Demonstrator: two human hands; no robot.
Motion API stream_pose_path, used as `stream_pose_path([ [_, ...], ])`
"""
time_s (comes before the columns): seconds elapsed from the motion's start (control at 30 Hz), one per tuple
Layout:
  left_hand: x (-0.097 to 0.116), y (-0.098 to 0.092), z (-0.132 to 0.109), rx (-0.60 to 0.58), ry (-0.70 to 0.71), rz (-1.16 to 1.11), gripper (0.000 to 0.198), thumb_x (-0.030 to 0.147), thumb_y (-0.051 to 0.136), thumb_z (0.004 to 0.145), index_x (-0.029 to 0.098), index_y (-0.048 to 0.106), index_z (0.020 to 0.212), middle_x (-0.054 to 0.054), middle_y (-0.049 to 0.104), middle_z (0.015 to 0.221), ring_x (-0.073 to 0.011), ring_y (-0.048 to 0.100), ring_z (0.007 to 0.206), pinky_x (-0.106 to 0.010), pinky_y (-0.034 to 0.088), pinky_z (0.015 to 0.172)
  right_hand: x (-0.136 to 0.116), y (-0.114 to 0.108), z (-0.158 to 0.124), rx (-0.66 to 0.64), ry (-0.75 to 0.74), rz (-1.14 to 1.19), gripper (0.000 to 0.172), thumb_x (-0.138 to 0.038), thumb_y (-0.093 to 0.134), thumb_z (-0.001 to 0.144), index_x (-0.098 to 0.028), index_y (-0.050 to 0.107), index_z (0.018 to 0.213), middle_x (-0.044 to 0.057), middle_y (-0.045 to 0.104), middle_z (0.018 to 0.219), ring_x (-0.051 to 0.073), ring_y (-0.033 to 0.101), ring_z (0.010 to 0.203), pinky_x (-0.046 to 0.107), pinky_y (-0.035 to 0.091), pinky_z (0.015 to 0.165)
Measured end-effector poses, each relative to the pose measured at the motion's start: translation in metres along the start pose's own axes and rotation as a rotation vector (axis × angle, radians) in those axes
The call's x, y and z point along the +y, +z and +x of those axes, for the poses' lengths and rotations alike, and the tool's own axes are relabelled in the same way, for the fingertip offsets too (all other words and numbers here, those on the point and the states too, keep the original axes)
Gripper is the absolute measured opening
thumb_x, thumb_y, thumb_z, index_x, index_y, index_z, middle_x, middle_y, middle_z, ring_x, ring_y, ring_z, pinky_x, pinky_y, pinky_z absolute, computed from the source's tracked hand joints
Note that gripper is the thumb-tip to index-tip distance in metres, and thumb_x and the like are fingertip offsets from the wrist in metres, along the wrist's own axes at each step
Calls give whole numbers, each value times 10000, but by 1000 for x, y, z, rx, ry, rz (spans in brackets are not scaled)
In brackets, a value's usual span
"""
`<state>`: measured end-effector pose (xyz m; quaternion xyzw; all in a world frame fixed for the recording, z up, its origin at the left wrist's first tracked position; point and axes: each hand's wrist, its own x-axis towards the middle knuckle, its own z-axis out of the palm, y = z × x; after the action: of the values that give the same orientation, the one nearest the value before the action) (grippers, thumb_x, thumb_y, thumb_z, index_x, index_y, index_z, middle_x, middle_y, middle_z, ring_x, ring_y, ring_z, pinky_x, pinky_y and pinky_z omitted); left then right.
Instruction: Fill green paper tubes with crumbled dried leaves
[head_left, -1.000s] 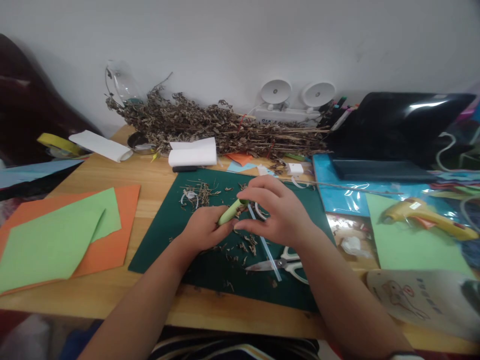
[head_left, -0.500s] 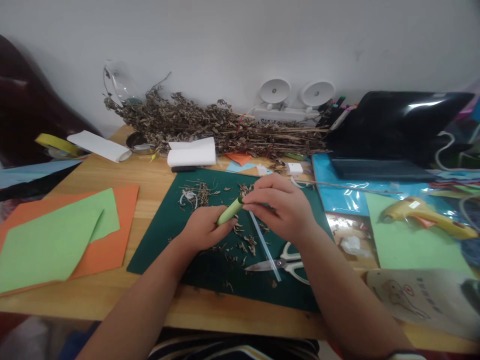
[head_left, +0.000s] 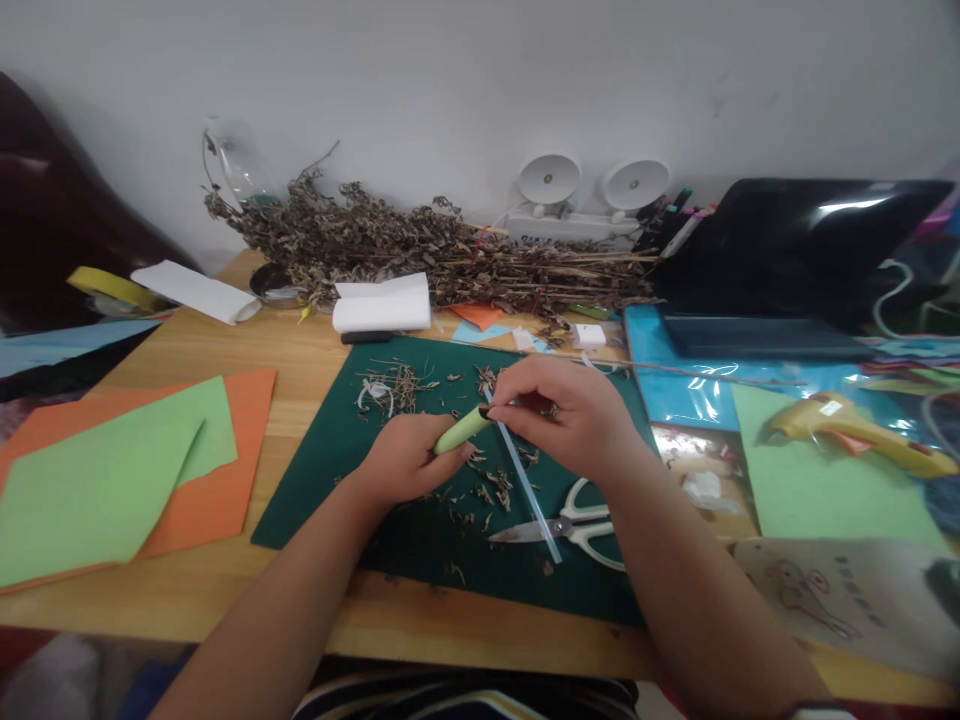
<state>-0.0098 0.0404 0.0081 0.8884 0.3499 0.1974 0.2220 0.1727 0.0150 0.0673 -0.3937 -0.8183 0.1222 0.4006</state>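
Note:
My left hand [head_left: 409,455] is wrapped round a light green paper tube [head_left: 460,430], tilted with its upper end toward the right. Something dark shows in the tube's open mouth. There, my right hand [head_left: 562,415] pinches with thumb and forefinger; what lies between the fingertips is too small to make out. Beneath both hands is a dark green cutting mat [head_left: 315,490], strewn with dried leaf bits [head_left: 499,490]. A pale translucent stick [head_left: 529,490] crosses the blades of the white-handled scissors [head_left: 574,525] near my right forearm.
A bundle of dried stems [head_left: 420,240] lies along the wall, behind a white paper roll [head_left: 382,303]. Green and orange sheets [head_left: 97,480] are at the left. On the right are a yellow glue gun [head_left: 847,430], a dark laptop-like device [head_left: 795,250] and a printed pouch [head_left: 840,600].
My right hand's fingers have shifted slightly and curled closer at the tube's mouth, where something dark now shows. My left hand keeps its hold on the tube.

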Motion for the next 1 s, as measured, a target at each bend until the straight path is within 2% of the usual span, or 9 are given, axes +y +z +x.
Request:
stream_pose_path([
  [0.23,0,0,-1,32,84,48,296,372,370,771,167,412,562,23,406,487,-95,383,456,-214,268,455,3,-6,1,-94,-117,76,151,-243,492,786,-146,595,733,28,537,715,97,507,708,219,426,643],
  [0.4,1,-2,-2,52,106,15,313,373,357,775,167,416,547,23,414,477,-90,369,442,-213,270,442,0,-7,-2,-134,-315,-189,236,-349,456,788,-168,607,792,65,553,838,149,503,747,311,415,689],
  [0.5,1,-3,-2,72,114,-10,311,375,365,769,168,419,544,17,426,480,-94,381,451,-217,282,444,-2,-7,-4,-58,-317,-171,218,-323,428,800,-186,593,839,63,556,883,159,518,804,315,421,720],
  [0.63,-1,-5,-3,161,118,-63,295,338,376,771,165,441,542,7,450,492,-99,410,470,-225,311,463,4,-10,-5,189,-70,-109,213,-240,372,831,-214,557,931,43,575,872,149,532,826,300,425,725],
  [0.7,-5,-4,-5,248,117,-130,289,318,377,774,164,453,542,3,467,497,-101,426,479,-231,331,479,10,-8,-5,80,64,-194,218,-275,380,831,-217,546,960,40,584,874,151,542,778,296,428,669],
  [0.77,-9,-1,-7,353,111,-205,270,311,389,771,164,469,559,0,483,504,-104,442,488,-239,350,494,14,2,-5,-220,166,-342,270,-361,434,797,-221,533,1006,47,586,904,168,552,751,291,425,608],
  [0.83,-12,2,-8,457,93,-260,242,309,407,765,165,492,591,-1,497,509,-108,456,496,-246,362,501,16,18,-7,-484,249,-504,427,-462,509,719,-228,499,1076,68,577,944,215,559,783,306,425,590],
  [0.9,-15,4,-8,545,73,-298,235,312,420,763,166,504,599,3,499,500,-109,462,493,-247,365,496,13,36,-11,-606,276,-577,630,-566,544,629,-232,439,1153,90,559,989,258,557,812,337,432,594],
  [1.0,-14,4,-6,664,51,-362,270,326,423,770,169,496,563,3,500,492,-108,467,487,-247,371,490,7,60,-19,-631,211,-590,746,-620,540,588,-225,389,1203,122,484,1153,313,492,968,427,422,710],
])
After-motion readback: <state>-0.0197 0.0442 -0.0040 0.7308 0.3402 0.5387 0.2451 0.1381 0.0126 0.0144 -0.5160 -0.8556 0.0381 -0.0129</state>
